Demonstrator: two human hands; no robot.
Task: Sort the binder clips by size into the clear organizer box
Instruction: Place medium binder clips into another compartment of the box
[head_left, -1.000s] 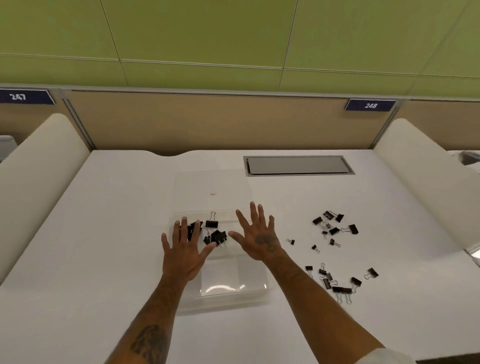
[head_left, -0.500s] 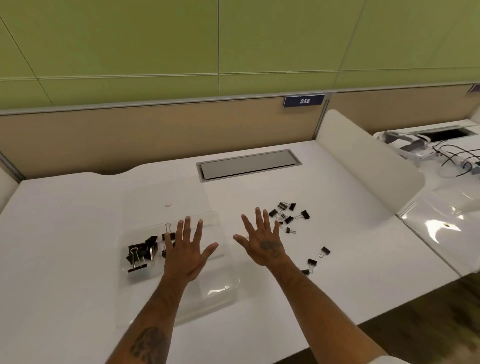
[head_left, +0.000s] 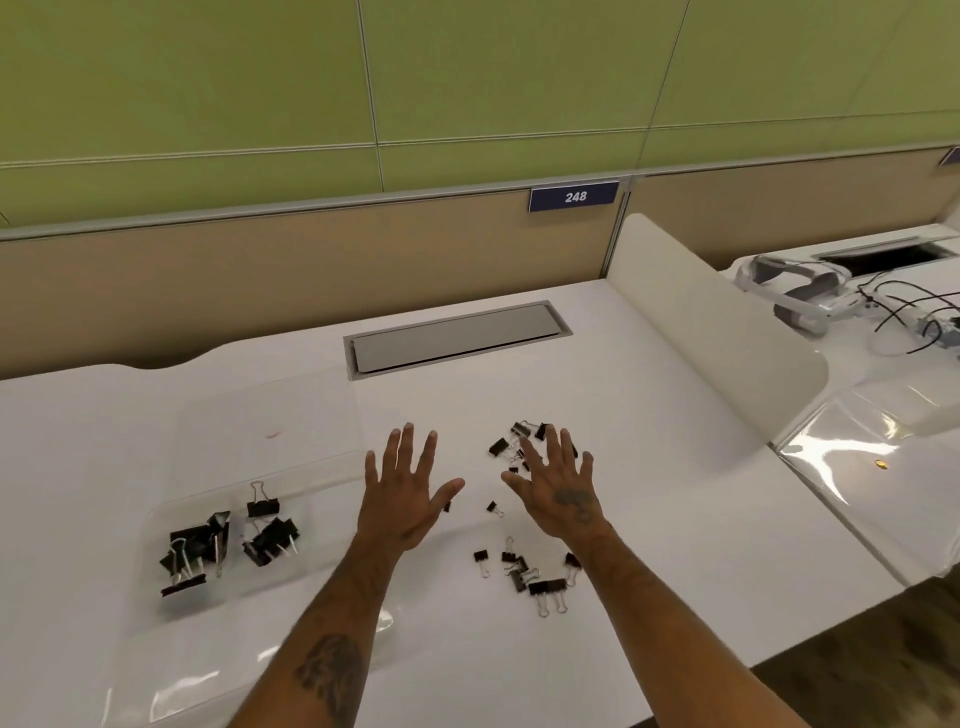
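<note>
The clear organizer box (head_left: 156, 618) lies on the white desk at the lower left. Its far compartments hold large black binder clips (head_left: 195, 551) and medium ones (head_left: 270, 538). My left hand (head_left: 405, 493) hovers flat, fingers spread, right of the box and holds nothing. My right hand (head_left: 558, 488) is spread the same way over a far cluster of small loose clips (head_left: 501, 447), partly hiding it. A nearer cluster of loose clips (head_left: 530, 574) lies between my forearms. One tiny clip (head_left: 493, 507) sits between the hands.
The box's clear lid (head_left: 270, 415) lies behind the box. A grey cable hatch (head_left: 457, 338) is set in the desk's far side. A white divider (head_left: 711, 332) bounds the desk on the right; beyond it lie a headset (head_left: 800, 291) and cables. The desk's front edge is near right.
The view has swung right, so the box now sits left of both hands. Both spread hands have moved off the box and now hover over the loose clips.
</note>
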